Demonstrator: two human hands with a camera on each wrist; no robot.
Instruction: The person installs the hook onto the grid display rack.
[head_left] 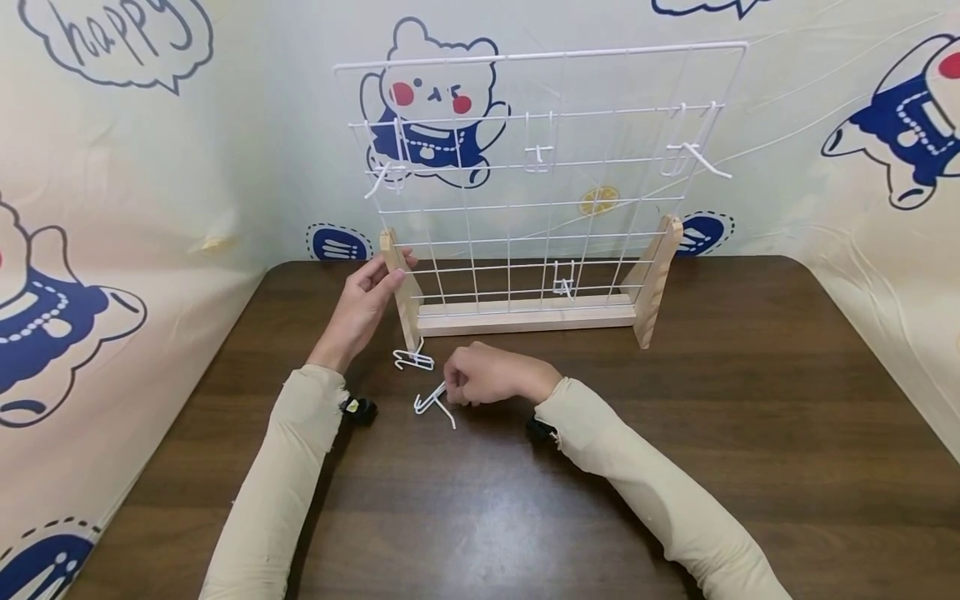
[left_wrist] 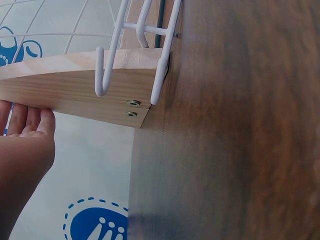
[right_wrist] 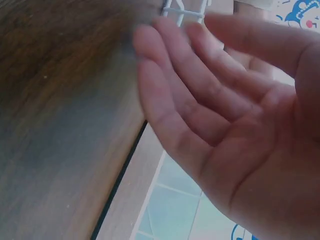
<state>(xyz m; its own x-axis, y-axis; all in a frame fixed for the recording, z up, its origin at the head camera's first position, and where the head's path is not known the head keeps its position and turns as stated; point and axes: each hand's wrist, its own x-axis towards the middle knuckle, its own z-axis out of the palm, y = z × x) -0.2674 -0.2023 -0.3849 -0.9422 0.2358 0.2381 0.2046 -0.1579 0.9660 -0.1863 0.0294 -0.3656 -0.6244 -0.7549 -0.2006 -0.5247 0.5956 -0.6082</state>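
Observation:
My left hand [head_left: 358, 308] holds the left wooden leg [head_left: 407, 304] of a white wire grid rack [head_left: 540, 56], thumb in front and fingers behind. In the left wrist view, its fingers curve against the edge of the wooden leg [left_wrist: 75, 92]. My right hand [head_left: 487, 375] is low over the table, fingers bent, at one end of a white wire hook [head_left: 431, 400]. That end is hidden behind the hand, and I cannot tell whether the fingertips pinch it. Another white wire hook [head_left: 412, 360] lies at the foot of the left leg.
Several wire hooks hang on the grid, among them a left hook [head_left: 381, 179], a right hook [head_left: 705, 158] and a lower hook [head_left: 564, 286]. A wooden crossbar [head_left: 525, 319] joins the legs. The rack stands near the back of the brown table [head_left: 712, 433], before a printed cloth [head_left: 240, 150].

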